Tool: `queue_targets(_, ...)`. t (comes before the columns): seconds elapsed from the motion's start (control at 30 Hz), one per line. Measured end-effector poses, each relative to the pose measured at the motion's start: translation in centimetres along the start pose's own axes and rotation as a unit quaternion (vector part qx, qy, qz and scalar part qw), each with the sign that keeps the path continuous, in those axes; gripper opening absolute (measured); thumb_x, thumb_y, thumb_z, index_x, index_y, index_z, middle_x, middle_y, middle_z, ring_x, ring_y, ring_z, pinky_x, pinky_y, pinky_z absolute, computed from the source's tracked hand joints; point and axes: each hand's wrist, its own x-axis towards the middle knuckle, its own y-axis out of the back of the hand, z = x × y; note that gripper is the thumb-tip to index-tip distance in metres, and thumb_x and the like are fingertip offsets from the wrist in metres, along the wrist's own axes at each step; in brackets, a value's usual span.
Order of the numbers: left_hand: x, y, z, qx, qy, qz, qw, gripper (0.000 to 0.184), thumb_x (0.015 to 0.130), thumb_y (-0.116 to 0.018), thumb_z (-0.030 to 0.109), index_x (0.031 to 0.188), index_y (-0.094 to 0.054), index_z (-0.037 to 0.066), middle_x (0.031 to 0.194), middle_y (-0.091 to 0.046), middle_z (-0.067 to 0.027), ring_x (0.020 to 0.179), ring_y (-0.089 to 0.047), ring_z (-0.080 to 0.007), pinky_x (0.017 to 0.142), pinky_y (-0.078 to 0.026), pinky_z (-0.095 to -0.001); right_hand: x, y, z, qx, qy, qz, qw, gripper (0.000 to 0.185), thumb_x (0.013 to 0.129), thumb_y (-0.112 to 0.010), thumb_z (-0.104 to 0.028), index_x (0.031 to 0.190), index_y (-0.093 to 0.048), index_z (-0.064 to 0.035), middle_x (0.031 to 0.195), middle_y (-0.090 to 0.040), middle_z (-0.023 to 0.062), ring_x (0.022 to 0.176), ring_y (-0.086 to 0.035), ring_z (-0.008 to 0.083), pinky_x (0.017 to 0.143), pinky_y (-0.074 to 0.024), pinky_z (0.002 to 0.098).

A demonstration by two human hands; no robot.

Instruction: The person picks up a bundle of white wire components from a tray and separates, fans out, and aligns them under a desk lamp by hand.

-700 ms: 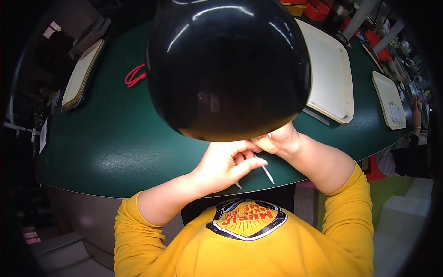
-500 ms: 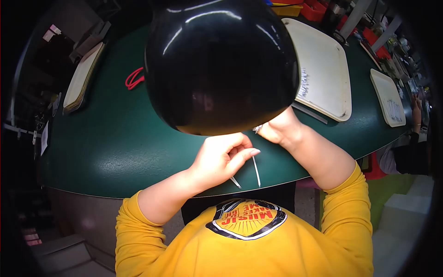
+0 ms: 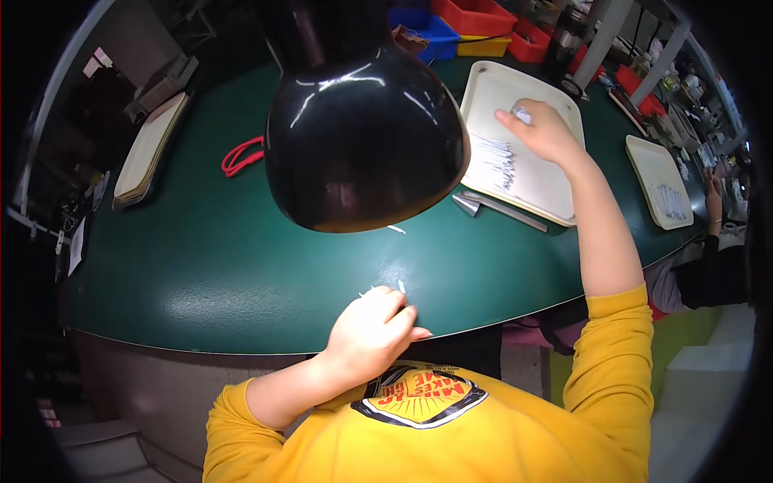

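My left hand [image 3: 370,334] is curled closed near the front edge of the green table, just above my yellow shirt. Several thin white strips [image 3: 401,286] poke out past its knuckles. Over the large cream tray [image 3: 491,74] hovers my right hand [image 3: 547,133], fingers bent around a small silvery-white bundle [image 3: 522,115] whose kind is not clear. Below and left of that hand, a row of thin pale pieces [image 3: 503,165] lies in the tray. A black lamp shade [image 3: 366,153] hides the middle of the table.
A metal tool with a flat triangular end [image 3: 467,203] lies beside the tray. A red cord [image 3: 240,157] is left of the lamp. Stacked trays [image 3: 149,153] stand far left. Colored bins [image 3: 471,16] line the back. A smaller tray [image 3: 656,153] sits right, near another person's hand [image 3: 713,193].
My right hand has moved from under the lamp up and right over the tray. My left hand has drawn down toward the table edge. The lamp and tray appear shifted as the view moved.
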Motion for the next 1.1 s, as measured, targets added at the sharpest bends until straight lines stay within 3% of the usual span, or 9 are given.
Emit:
queue_targets(0.1, -0.4, 1.0, -0.1, 0.009, 0.002, 0.067, 0.998, 0.025, 0.062, -0.077, 0.015, 0.069, -0.058, 0.002, 0.076, -0.055, -0.0097, 0.068, -0.054, -0.0254, 0.059, -0.045, -0.0335, 1.6, -0.7, -1.2, -0.092, 0.0, -0.052, 0.994, 0.069, 0.077, -0.053, -0.061, 0.102, -0.06, 0.0029, 0.096, -0.063, 0.0207, 0.091, -0.061, 0.0342, 0.079, -0.0472, 0.038)
queue_targets(0.2, -2.0, 1.7, 0.5, 0.07, 0.104, 0.073, 0.989, 0.028, 0.061, -0.078, 0.018, 0.064, -0.055, 0.004, 0.071, -0.055, -0.0083, 0.062, -0.053, -0.0237, 0.056, -0.044, -0.0329, 2.3, -0.9, -4.0, -0.152, -0.022, -0.083, 0.985, 0.072, 0.075, -0.052, -0.066, 0.103, -0.061, 0.0003, 0.097, -0.063, 0.0185, 0.09, -0.062, 0.0321, 0.079, -0.0479, 0.0381)
queue_targets(0.37, -0.7, 0.7, 1.8, 0.176, 0.22, 0.015, 0.959, 0.049, 0.063, -0.072, 0.047, 0.072, -0.05, 0.004, 0.066, -0.05, -0.0097, 0.064, -0.053, -0.0276, 0.058, -0.045, -0.0347, 1.4, -4.4, -4.9, -0.176, -0.065, -0.122, 0.975, 0.083, 0.073, -0.043, -0.075, 0.112, -0.059, -0.0025, 0.121, -0.049, 0.0137, 0.12, -0.041, 0.0235, 0.094, -0.0394, 0.038)
queue_targets(0.47, 0.0, -0.3, 2.1, 0.169, 0.246, -0.018, 0.954, 0.048, 0.064, -0.072, 0.046, 0.072, -0.05, 0.004, 0.071, -0.05, -0.0112, 0.068, -0.052, -0.0278, 0.06, -0.045, -0.0348, 1.2, -4.0, -4.1, -0.169, -0.092, -0.097, 0.976, 0.08, 0.077, -0.041, -0.072, 0.113, -0.058, -0.0026, 0.119, -0.051, 0.014, 0.117, -0.044, 0.0248, 0.093, -0.0403, 0.0377)
queue_targets(0.63, -0.5, 0.3, 1.2, 0.155, 0.176, 0.025, 0.972, 0.014, 0.073, -0.064, 0.008, 0.082, -0.056, 0.001, 0.074, -0.051, -0.0102, 0.07, -0.051, -0.027, 0.064, -0.045, -0.0346, 0.0, -1.6, -3.1, -0.046, 0.0, 0.0, 0.999, 0.053, 0.088, -0.047, -0.046, 0.109, -0.057, 0.001, 0.118, -0.051, 0.0171, 0.115, -0.046, 0.0289, 0.094, -0.0393, 0.0416)
queue_targets(0.7, -0.9, 0.2, 0.4, 0.181, 0.146, 0.035, 0.972, 0.013, 0.071, -0.063, 0.005, 0.081, -0.056, 0.001, 0.073, -0.051, -0.0101, 0.069, -0.051, -0.0269, 0.063, -0.045, -0.035, 0.0, -2.7, -2.4, -0.004, 0.087, 0.026, 0.996, 0.044, 0.089, -0.048, -0.038, 0.107, -0.057, 0.002, 0.117, -0.052, 0.0175, 0.114, -0.047, 0.0296, 0.095, -0.0376, 0.0435)
queue_targets(0.93, 0.4, 1.7, -1.3, 0.193, 0.168, -0.092, 0.962, 0.014, 0.07, -0.06, 0.0, 0.084, -0.059, 0.0, 0.074, -0.056, -0.0108, 0.069, -0.054, -0.0281, 0.064, -0.046, -0.0348, -0.8, -4.9, -2.4, -0.069, 0.067, 0.022, 0.995, 0.036, 0.088, -0.051, -0.027, 0.107, -0.057, 0.003, 0.11, -0.056, 0.0184, 0.103, -0.053, 0.0339, 0.092, -0.0375, 0.0461)
queue_targets(1.03, 0.3, 1.6, -3.7, 0.054, 0.051, 0.077, 0.994, 0.012, 0.074, -0.06, 0.0, 0.086, -0.06, 0.0, 0.078, -0.06, -0.0144, 0.073, -0.058, -0.0308, 0.067, -0.049, -0.0334, -1.1, -3.9, -3.2, -0.006, 0.167, 0.114, 0.979, 0.033, 0.084, -0.056, -0.021, 0.105, -0.057, 0.004, 0.104, -0.058, 0.02, 0.095, -0.056, 0.0355, 0.083, -0.0435, 0.0426)
queue_targets(1.1, 1.2, 2.0, -4.4, -0.183, 0.147, 0.074, 0.969, 0.012, 0.083, -0.055, 0.001, 0.093, -0.061, 0.0, 0.088, -0.065, -0.012, 0.082, -0.063, -0.022, 0.076, -0.049, -0.0295, -1.6, -3.6, -4.9, 0.089, 0.18, 0.104, 0.974, 0.025, 0.082, -0.058, -0.017, 0.096, -0.06, 0.0033, 0.094, -0.06, 0.0214, 0.087, -0.058, 0.0371, 0.077, -0.0464, 0.041)
